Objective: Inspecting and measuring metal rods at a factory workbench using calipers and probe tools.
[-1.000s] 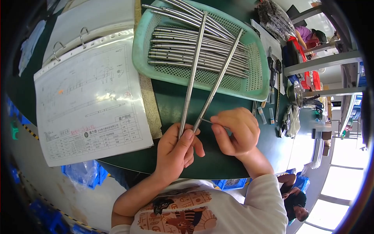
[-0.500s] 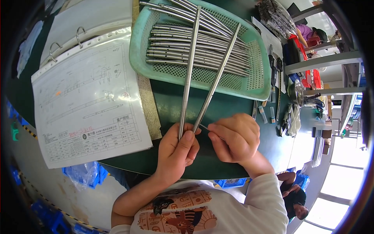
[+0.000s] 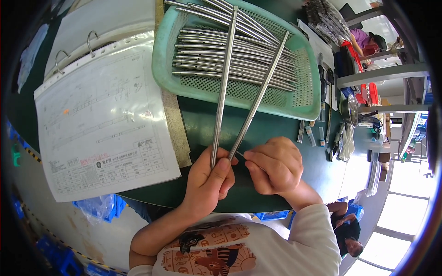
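The left hand [image 3: 209, 179] is gripping 2 metal rods near their lower ends, the thumb pressing across the front and the fingers wrapping behind. From this grip, the left rod [image 3: 222, 99] is running steeply up, while the right rod [image 3: 258, 99] is slanting up and rightward, the 2 forming a narrow V. The right hand [image 3: 276, 165], lying nearer the right rod, is pinching a thin pin [image 3: 240, 153] between thumb and curled fingers; the pin is pointing left and upward at that rod's lower part, though I cannot tell whether they are touching. Both forearms are angling inward above the worktop [image 3: 200, 119]. Farther out, the rods' upper ends are overhanging a green basket [image 3: 162, 69] holding more rods [image 3: 262, 76].
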Motion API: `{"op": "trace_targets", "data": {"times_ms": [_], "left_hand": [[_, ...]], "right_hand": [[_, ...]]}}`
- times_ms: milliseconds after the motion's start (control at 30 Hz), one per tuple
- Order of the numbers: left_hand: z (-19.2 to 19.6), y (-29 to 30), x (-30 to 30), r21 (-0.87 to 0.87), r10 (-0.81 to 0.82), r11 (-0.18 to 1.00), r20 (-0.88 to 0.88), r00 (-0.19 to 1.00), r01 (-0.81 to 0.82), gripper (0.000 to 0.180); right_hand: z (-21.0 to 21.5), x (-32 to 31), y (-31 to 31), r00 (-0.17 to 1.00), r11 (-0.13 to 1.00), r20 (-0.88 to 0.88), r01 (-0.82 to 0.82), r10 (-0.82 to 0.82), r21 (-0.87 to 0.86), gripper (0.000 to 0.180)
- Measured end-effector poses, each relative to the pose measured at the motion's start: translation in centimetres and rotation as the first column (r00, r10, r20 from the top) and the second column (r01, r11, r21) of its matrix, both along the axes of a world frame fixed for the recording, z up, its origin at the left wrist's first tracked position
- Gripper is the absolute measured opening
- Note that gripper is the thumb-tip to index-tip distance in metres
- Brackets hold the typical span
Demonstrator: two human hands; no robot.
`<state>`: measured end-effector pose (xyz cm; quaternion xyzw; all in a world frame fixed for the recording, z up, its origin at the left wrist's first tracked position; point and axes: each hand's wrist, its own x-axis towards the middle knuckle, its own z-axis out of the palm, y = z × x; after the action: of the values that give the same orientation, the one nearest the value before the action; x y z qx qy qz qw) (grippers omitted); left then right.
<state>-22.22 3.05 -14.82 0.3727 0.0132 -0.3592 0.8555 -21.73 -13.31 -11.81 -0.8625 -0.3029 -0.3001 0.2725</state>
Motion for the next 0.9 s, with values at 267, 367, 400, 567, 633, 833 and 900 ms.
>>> {"op": "trace_targets", "data": {"times_ms": [267,367,400,567,633,833,900], "left_hand": [[0.2,0.3,-0.2,0.01,-0.008,1.0,-0.033,0.999,0.008,0.021],[0.2,0.3,0.0,0.003,-0.023,1.0,-0.03,0.999,0.023,0.022],[0.2,0.3,-0.1,-0.001,-0.021,1.0,-0.027,0.999,0.021,0.022],[0.1,0.4,-0.1,-0.021,-0.026,0.999,-0.034,0.999,0.025,0.022],[0.1,0.5,-0.1,-0.024,-0.022,0.999,-0.029,0.999,0.021,0.022],[0.1,0.6,0.0,-0.051,-0.054,0.997,-0.052,0.997,0.052,0.022],[0.0,0.7,0.1,-0.055,-0.055,0.997,-0.058,0.997,0.052,0.022]], "right_hand": [[2.0,1.4,-1.5,0.995,0.994,-0.016,0.098,-0.099,-0.04,0.009],[1.4,2.7,-1.4,0.984,0.982,-0.032,0.175,-0.174,0.071,0.007],[1.4,2.7,-1.5,0.984,0.982,-0.027,0.177,-0.176,0.072,0.007],[1.5,2.5,-1.3,0.986,0.987,-0.063,0.158,-0.155,0.043,0.004],[1.4,2.4,-1.4,0.987,0.987,-0.055,0.155,-0.153,0.039,0.005],[0.7,2.8,-1.3,0.986,0.984,0.021,0.165,-0.167,0.075,0.015],[0.8,2.8,-1.3,0.985,0.982,0.018,0.167,-0.169,0.085,0.016]]}}
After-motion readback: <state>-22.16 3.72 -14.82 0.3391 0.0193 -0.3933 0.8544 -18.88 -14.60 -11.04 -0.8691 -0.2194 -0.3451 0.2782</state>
